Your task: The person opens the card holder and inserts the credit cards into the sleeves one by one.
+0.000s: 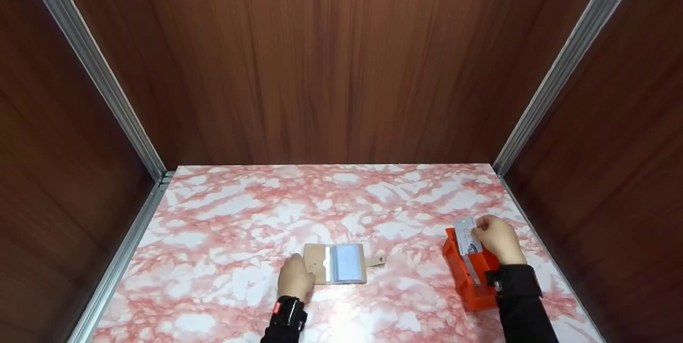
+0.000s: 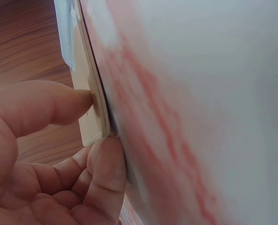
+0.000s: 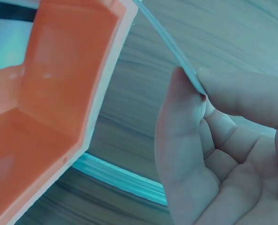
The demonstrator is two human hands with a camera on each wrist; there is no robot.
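A beige card holder (image 1: 316,263) lies spread on the table, with clear plastic sleeves (image 1: 347,263) at its right half and a snap strap pointing right. My left hand (image 1: 295,278) pinches its left edge; in the left wrist view the thumb (image 2: 59,101) lies on the cover and a finger (image 2: 106,173) is at the rim. Over the orange bin (image 1: 463,279), my right hand (image 1: 499,239) pinches a grey-white card (image 1: 466,233) by one side. The right wrist view shows this card (image 3: 169,44) edge-on between thumb and index fingertip.
Another card-like flat piece (image 1: 470,271) is in the orange bin, below the held card. The table (image 1: 240,209) has a red and white marbled top. Brown wood-grain panels (image 1: 331,65) and metal rails (image 1: 555,87) enclose it at the back and sides.
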